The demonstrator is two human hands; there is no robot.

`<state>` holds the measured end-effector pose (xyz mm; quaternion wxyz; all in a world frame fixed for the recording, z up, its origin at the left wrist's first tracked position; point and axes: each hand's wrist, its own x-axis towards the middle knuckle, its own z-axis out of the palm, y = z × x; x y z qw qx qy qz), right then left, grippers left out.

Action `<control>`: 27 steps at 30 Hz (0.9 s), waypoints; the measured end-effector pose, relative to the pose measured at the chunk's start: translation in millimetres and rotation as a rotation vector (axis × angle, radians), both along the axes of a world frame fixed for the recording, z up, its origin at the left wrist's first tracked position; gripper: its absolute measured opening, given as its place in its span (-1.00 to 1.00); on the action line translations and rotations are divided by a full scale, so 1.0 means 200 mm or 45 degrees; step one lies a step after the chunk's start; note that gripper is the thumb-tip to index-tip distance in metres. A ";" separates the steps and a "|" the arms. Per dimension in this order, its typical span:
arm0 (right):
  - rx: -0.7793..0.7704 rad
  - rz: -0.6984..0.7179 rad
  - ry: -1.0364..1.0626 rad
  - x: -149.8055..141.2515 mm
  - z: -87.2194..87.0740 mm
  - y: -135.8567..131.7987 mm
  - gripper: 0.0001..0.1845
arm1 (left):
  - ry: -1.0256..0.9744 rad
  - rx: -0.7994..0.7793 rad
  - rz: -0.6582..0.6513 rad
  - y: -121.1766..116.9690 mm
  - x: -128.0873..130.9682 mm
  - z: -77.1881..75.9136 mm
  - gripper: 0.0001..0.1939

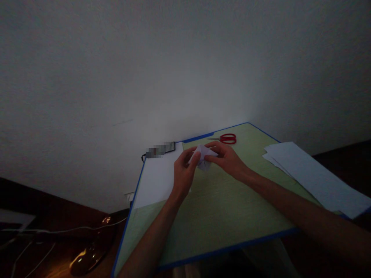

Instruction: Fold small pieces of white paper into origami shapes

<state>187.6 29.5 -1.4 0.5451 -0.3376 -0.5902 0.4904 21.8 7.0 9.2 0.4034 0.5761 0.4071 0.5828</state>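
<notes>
Between my two hands is a small piece of folded white paper (204, 165), with several creased flaps and points. My left hand (185, 166) grips its left side, thumb on the near face and fingers behind. On the right side, my right hand (224, 156) pinches the paper between thumb and fingers. Both hands are above the middle of a pale green table (232, 208). The far side of the folded paper is hidden by the fingers. Red-handled scissors (228, 139) lie just beyond my right hand.
A white sheet (153, 189) covers the table's left side, with a phone-like device (160, 150), partly blurred out, at its far end. Several white sheets (313, 173) are stacked at the right edge. A wall (185, 69) rises behind the table. A white cable (87, 227) runs at lower left.
</notes>
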 end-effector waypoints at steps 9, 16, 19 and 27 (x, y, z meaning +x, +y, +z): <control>-0.272 -0.002 0.324 0.01 0.00 0.03 -0.77 | -0.178 -0.195 -0.111 0.04 -0.02 -0.05 -0.46; -0.234 0.119 0.079 0.01 0.00 0.00 -0.56 | -0.463 -0.309 -0.128 0.05 -0.02 -0.03 -0.49; -0.143 0.140 0.010 0.01 -0.01 0.01 -0.64 | -0.409 -0.321 -0.193 0.04 -0.01 -0.03 -0.56; 0.355 -0.281 -0.386 0.03 -0.05 0.04 -0.69 | -0.241 -0.236 -0.008 0.05 -0.02 -0.04 -0.41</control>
